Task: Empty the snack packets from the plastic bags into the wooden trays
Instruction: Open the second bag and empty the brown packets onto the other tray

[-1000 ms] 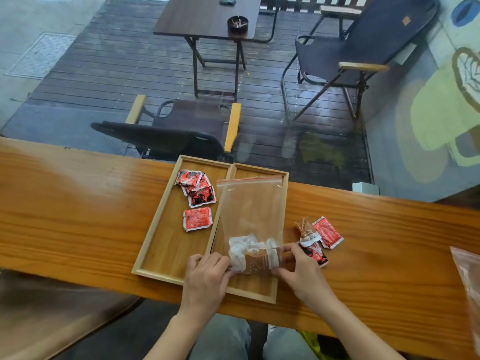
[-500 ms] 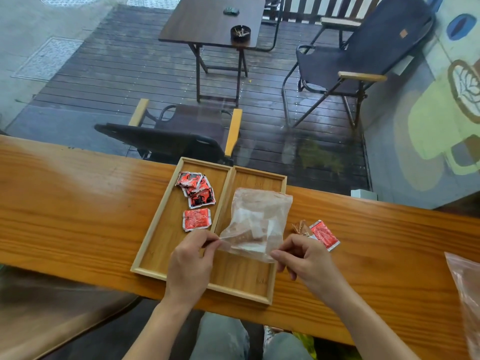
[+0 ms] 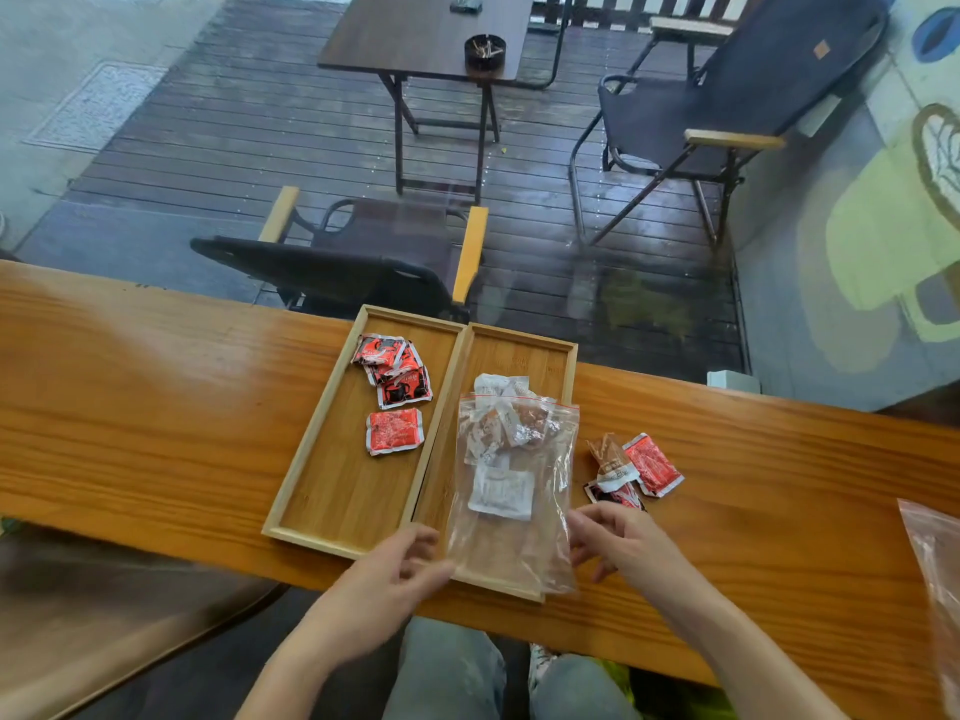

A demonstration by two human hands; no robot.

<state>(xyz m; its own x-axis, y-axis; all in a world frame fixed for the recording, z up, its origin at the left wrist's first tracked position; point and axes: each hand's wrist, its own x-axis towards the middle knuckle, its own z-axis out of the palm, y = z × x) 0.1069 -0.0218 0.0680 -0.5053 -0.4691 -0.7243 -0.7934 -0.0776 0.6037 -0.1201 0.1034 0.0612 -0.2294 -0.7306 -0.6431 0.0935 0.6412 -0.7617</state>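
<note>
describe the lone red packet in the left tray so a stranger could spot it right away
On the long wooden counter stand two shallow wooden trays side by side; look in the left tray. At its far end lies a heap of red packets. The lone red packet lies flat nearer the person, apart from that heap, with bare tray floor around it.

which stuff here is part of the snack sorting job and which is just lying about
Part of the job:
clear bag with pale packets inside
left tray holding red packets
right tray under the bag
loose packets on the counter
second bag at the right edge

Lying about:
ashtray
dark table
folding chairs
</note>
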